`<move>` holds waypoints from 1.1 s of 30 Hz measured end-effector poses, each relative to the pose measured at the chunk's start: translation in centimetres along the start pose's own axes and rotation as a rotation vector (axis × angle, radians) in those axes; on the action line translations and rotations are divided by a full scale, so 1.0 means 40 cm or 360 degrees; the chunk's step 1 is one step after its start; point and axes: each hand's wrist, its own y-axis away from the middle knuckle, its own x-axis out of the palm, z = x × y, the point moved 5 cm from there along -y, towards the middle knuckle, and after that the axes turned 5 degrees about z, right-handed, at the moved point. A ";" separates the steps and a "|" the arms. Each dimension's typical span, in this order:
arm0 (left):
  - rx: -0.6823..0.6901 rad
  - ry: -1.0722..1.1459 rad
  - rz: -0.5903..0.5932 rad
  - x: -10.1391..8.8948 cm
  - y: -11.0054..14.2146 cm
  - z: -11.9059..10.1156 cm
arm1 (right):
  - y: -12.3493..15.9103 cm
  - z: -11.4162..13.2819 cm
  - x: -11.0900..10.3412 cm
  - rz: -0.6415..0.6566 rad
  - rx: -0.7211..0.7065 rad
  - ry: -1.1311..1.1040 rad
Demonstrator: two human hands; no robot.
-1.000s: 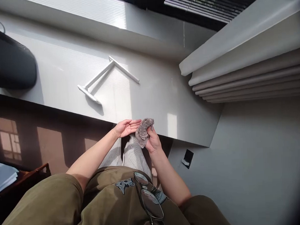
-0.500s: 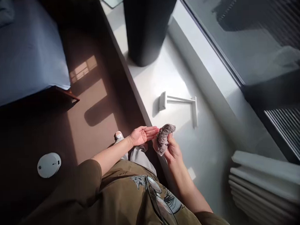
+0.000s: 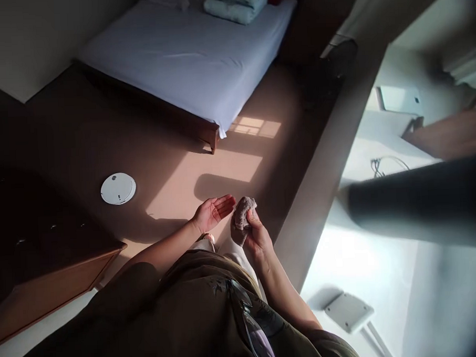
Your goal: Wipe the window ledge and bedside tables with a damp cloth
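Note:
My right hand (image 3: pixel 257 234) is closed round a small grey-brown fluffy cloth (image 3: pixel 242 212), bunched up and held in front of my body. My left hand (image 3: pixel 213 210) is beside it, palm up with the fingers stretched out, its fingertips just short of the cloth. Both hands hover above the brown floor (image 3: pixel 150 151), next to the edge of a white window ledge (image 3: pixel 363 257).
A bed with a pale blue sheet (image 3: pixel 193 54) stands ahead, folded bedding at its head. A round white robot vacuum (image 3: pixel 118 188) sits on the floor. A wooden cabinet (image 3: pixel 40 271) is at left. A dark cylinder (image 3: pixel 420 207) and a white stand (image 3: pixel 348 311) rest on the ledge.
My view has swung left from the window ledge toward the room and the bed. Both hands keep the same pose, the right still holding the cloth, the left still open.

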 end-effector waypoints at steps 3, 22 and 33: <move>0.0161 0.0144 -0.0059 -0.030 -0.035 -0.154 | -0.159 -0.021 0.115 0.0121 0.0170 0.0161; 0.1362 0.0971 -0.0522 -0.283 -0.206 -1.210 | -1.307 -0.378 0.976 0.0820 0.1271 0.1050; 0.1530 0.1138 -0.0309 -0.520 -0.056 -2.186 | -1.840 -0.922 1.583 0.0795 0.1369 0.1398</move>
